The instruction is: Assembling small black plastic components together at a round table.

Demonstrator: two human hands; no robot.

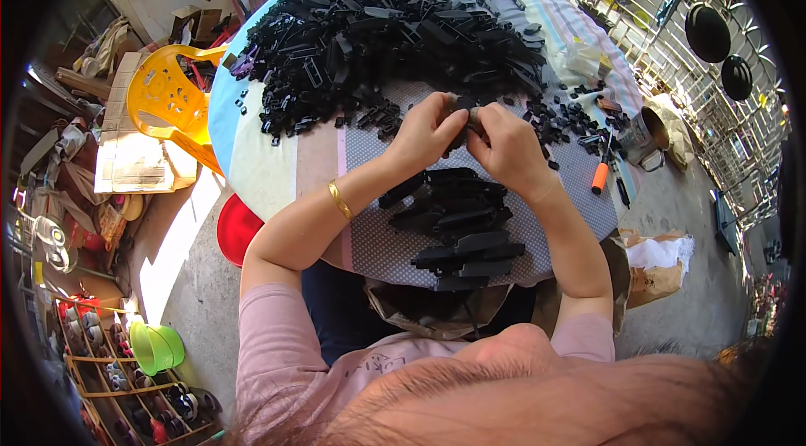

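Over my feed, I am seeing black on the heaped parts (453,35) and the nearer long pieces (462,219). The tablecloth (252,161) is showing pale blue and cream stripes, a pink line and white dots on grey. I am picking out a gold bangle (340,200), mauve shirt (277,345), orange handle (599,178), yellow chair (175,102), red round object (238,229) and lime-green bucket (166,351).

From my station I log a round table (222,106) under a striped, partly dotted cloth (273,173). Far half: broad heap of black plastic parts (395,26). Smaller black pieces (550,123) lie scattered right of centre. Near edge: I note a stack of elongated black parts (470,219). Right side: clear plastic bag (583,58), metal mug (640,137) by the rim, orange-handled tool (599,178).
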